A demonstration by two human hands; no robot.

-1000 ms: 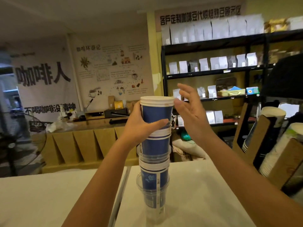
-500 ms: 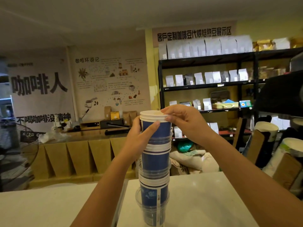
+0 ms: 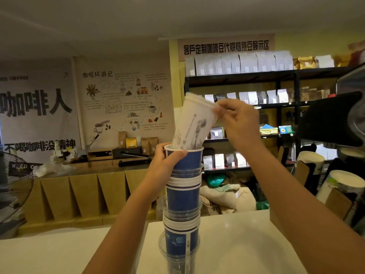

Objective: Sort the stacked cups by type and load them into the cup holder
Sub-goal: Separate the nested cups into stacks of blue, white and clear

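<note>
White cup (image 3: 194,121) pinched by right hand (image 3: 240,120), left hand (image 3: 165,165) gripping stack (image 3: 182,196)

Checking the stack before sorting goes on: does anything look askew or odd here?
The white printed paper cup leans left, half out of the blue paper cup stack, pinched by the right hand. Blue and clear plastic cups are nested mixed.

white cup (image 3: 194,123): motion-blurred | cup stack (image 3: 182,204): base cut off

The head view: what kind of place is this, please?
Most likely a coffee shop or roastery. A black metal shelf unit holds rows of white and grey sealed bags, a pale illustrated wall poster shows coffee cups and beans, and a tall stack of blue paper and clear plastic cups stands on the white counter.
</note>
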